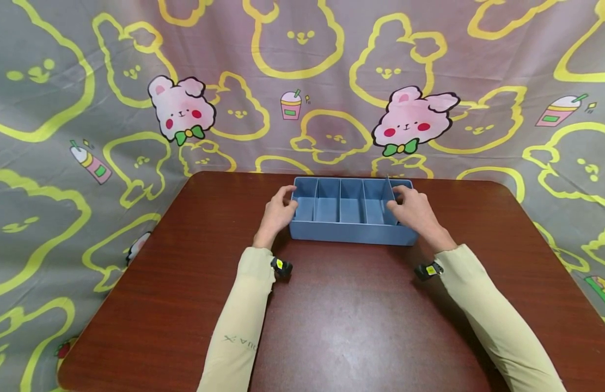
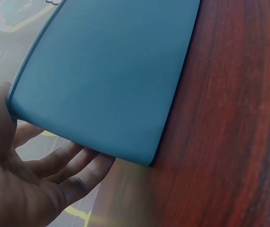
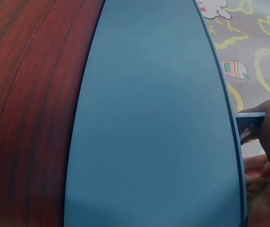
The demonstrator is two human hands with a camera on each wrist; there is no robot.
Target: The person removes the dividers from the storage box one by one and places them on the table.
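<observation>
A long blue divided box stands on the table, with several upright partitions making compartments in a row. At its left end is my left hand, gripping the end wall with the thumb at the top rim. In the left wrist view the fingers of that hand lie against the end wall. My right hand is over the right end, pinching the rightmost divider between thumb and fingers. This divider leans and pokes up above the rim, and its edge also shows in the right wrist view.
The box sits toward the back of a dark red-brown wooden table. Behind the table hangs a grey curtain printed with yellow outlines and pink rabbits.
</observation>
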